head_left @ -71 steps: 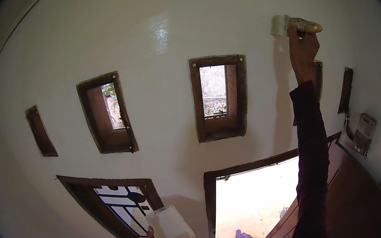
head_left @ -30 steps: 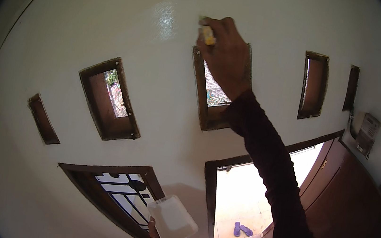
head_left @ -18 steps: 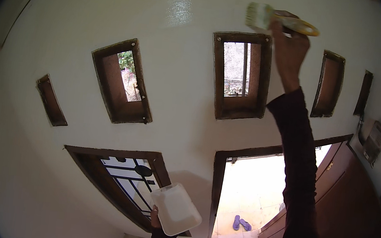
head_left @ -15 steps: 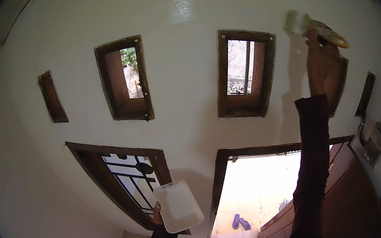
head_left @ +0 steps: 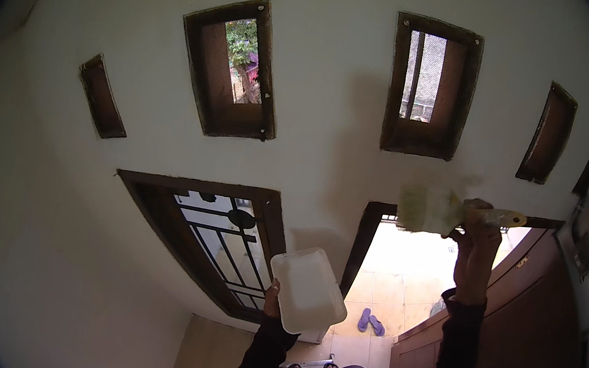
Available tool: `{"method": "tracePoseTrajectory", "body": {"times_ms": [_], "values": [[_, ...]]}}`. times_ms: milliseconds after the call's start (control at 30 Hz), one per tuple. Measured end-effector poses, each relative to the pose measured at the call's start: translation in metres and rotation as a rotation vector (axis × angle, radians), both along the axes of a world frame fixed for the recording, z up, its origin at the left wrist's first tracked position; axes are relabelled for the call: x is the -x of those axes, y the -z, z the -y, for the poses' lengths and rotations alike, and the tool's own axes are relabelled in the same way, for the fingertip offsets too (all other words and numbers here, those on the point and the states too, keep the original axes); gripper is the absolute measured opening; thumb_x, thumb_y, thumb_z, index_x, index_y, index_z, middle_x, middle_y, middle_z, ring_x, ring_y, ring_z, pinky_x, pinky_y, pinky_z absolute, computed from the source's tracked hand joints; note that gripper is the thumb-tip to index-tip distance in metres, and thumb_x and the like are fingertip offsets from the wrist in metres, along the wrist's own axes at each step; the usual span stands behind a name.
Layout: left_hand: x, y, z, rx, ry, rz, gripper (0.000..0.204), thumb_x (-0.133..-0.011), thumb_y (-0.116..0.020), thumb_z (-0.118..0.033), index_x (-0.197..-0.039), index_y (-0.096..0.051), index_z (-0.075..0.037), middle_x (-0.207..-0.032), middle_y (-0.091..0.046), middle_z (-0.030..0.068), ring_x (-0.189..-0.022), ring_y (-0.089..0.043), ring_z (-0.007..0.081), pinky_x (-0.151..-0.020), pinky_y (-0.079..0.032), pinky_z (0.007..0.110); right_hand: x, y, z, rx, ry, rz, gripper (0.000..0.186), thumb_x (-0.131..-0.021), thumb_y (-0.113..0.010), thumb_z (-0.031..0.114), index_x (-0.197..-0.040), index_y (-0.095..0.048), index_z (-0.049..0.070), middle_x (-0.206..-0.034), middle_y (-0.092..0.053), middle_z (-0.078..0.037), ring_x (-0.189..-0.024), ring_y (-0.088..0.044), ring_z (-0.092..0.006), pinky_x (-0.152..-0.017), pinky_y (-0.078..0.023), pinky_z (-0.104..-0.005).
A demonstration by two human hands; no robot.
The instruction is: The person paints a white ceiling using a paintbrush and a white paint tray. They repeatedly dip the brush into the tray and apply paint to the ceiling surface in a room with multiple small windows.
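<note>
My right hand (head_left: 478, 232) is closed round the pale handle of a wide paintbrush (head_left: 429, 210). Its bristles, whitish with a green-yellow tint, point left in front of the top of the open doorway. Whether they touch the frame or wall, I cannot tell. Low in the middle, my left hand (head_left: 272, 299) grips the left edge of a white rectangular plastic tub (head_left: 308, 291). Pale liquid, probably paint, seems to lie inside it. Behind both hands rises a white wall (head_left: 311, 164).
Small wood-framed openings (head_left: 425, 137) line the wall above. A barred window (head_left: 199, 181) lies left of the tub. On the right a brown door (head_left: 494, 356) stands open, with purple slippers (head_left: 371, 321) on the tiles outside. A box-shaped fixture (head_left: 588, 233) hangs on the right wall.
My right hand has brought the brush down from high on the wall to the doorway's top. The tub in my left hand sits slightly higher and further right. The view has shifted.
</note>
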State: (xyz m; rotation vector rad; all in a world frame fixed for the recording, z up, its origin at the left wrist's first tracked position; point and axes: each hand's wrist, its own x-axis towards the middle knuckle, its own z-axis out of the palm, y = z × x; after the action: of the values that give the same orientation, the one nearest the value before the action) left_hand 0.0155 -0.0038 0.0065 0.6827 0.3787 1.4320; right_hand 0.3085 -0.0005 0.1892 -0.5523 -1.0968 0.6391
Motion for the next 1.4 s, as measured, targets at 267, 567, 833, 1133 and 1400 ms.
{"method": "tracePoseTrajectory", "body": {"times_ms": [267,567,833,1133,1400], "values": [[0.003,0.007,0.008,0.069,0.010,0.022,0.075,-0.083,-0.053,-0.053,-0.137,-0.038,-0.004,-0.123,-0.056,0.0194,-0.108,-0.061,0.0338,-0.086,-0.055,0.048,0.047,0.099,0.014,0.504,-0.255,-0.243,0.031,-0.096,-0.053,0.025,-0.117,-0.055,0.002,-0.105,-0.060,-0.008,-0.095,-0.065,-0.0183,-0.069,-0.056,-0.0321],[0.002,0.026,0.003,0.071,0.024,0.019,0.079,-0.081,-0.055,-0.056,-0.138,-0.039,-0.004,-0.124,-0.056,0.0184,-0.108,-0.061,0.0321,-0.088,-0.055,0.046,0.057,0.130,0.025,0.601,-0.375,-0.321,0.030,-0.096,-0.054,0.024,-0.118,-0.055,0.003,-0.109,-0.061,-0.008,-0.098,-0.063,-0.0198,-0.071,-0.055,-0.0329],[0.008,0.028,0.008,0.019,0.038,-0.077,0.083,-0.079,-0.057,-0.058,-0.138,-0.038,-0.003,-0.123,-0.055,0.0184,-0.106,-0.061,0.0296,-0.085,-0.055,0.044,0.066,0.157,0.034,0.703,-0.420,-0.455,0.027,-0.096,-0.054,0.024,-0.116,-0.057,0.005,-0.109,-0.061,-0.007,-0.095,-0.063,-0.0195,-0.070,-0.055,-0.0339],[-0.006,0.016,0.016,0.060,0.002,-0.050,0.077,-0.083,-0.054,-0.054,-0.138,-0.040,-0.003,-0.123,-0.057,0.0187,-0.108,-0.061,0.0322,-0.089,-0.055,0.046,0.067,0.154,0.042,0.669,-0.443,-0.525,0.024,-0.095,-0.057,0.025,-0.110,-0.058,0.006,-0.105,-0.063,-0.007,-0.093,-0.063,-0.0173,-0.069,-0.056,-0.0323],[-0.014,0.029,0.011,0.040,0.026,-0.047,0.074,-0.083,-0.054,-0.052,-0.138,-0.040,-0.005,-0.125,-0.055,0.0171,-0.110,-0.060,0.0305,-0.089,-0.054,0.043,0.058,0.152,0.047,0.620,-0.398,-0.465,0.024,-0.095,-0.058,0.023,-0.111,-0.058,0.005,-0.103,-0.064,-0.006,-0.092,-0.063,-0.0175,-0.067,-0.055,-0.0339]]}}
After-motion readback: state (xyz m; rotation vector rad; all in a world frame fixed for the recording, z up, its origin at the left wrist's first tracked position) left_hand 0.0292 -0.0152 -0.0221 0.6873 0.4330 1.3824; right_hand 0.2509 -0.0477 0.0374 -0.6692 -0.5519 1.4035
